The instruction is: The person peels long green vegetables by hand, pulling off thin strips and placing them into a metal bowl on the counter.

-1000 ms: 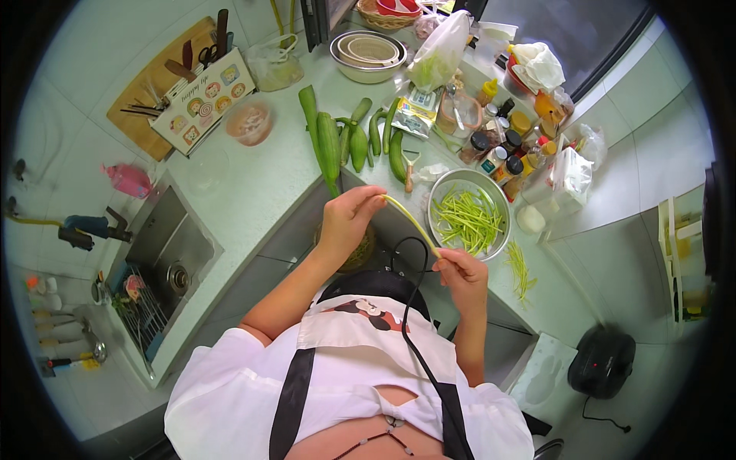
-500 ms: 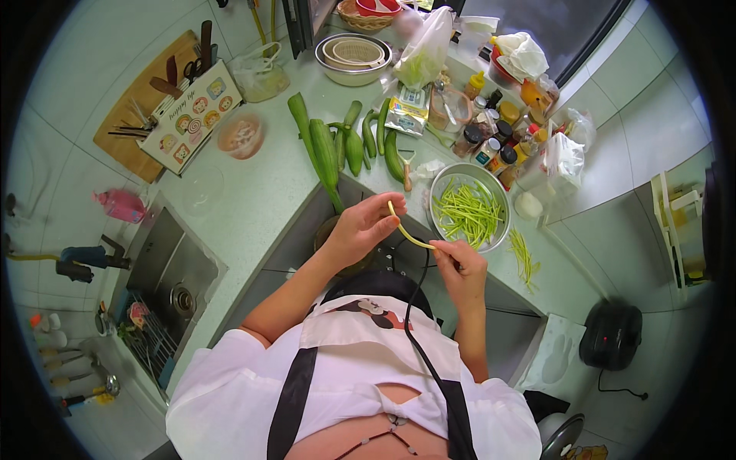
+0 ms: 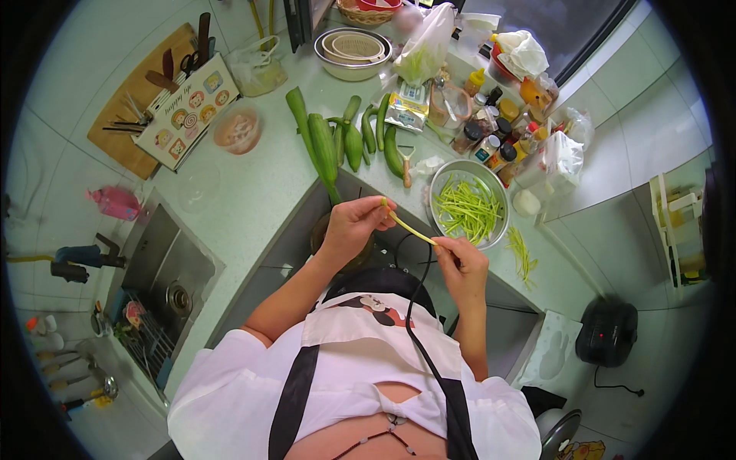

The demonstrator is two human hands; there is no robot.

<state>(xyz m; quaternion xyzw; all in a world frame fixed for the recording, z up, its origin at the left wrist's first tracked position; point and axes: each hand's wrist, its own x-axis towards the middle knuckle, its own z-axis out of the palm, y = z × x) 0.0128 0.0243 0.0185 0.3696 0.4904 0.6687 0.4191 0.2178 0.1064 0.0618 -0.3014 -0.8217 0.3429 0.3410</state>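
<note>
Left hand: my left hand [image 3: 354, 224] is closed on one end of the stalk [image 3: 409, 228], thumb and fingertips pinching it near its pale tip.
Right hand: my right hand [image 3: 458, 257] is closed on the other end, just beside the bowl [image 3: 441, 178].
Stalk: a thin yellow-green stem, stretched in the air between my two hands, above the dark gap in front of the counter [image 3: 253, 199], sloping down toward my right.
Bowl: steel, holding a heap of green strips [image 3: 468, 207]; it stands on the counter just beyond my right hand.
Loose bits: a few strips [image 3: 521, 249] lie outside the bowl.
Risk, snapping: if I pull too hard, I think the stalk breaks unevenly.
Risk, dropping: held over the gap, a slipped piece would likely fall to the floor, not the counter.
Risk, spilling: my right elbow swings close to the bowl; a knock could tip it.
Nearby: gourds [image 3: 326, 146] and a peeler [image 3: 405, 165] lie well clear.
</note>
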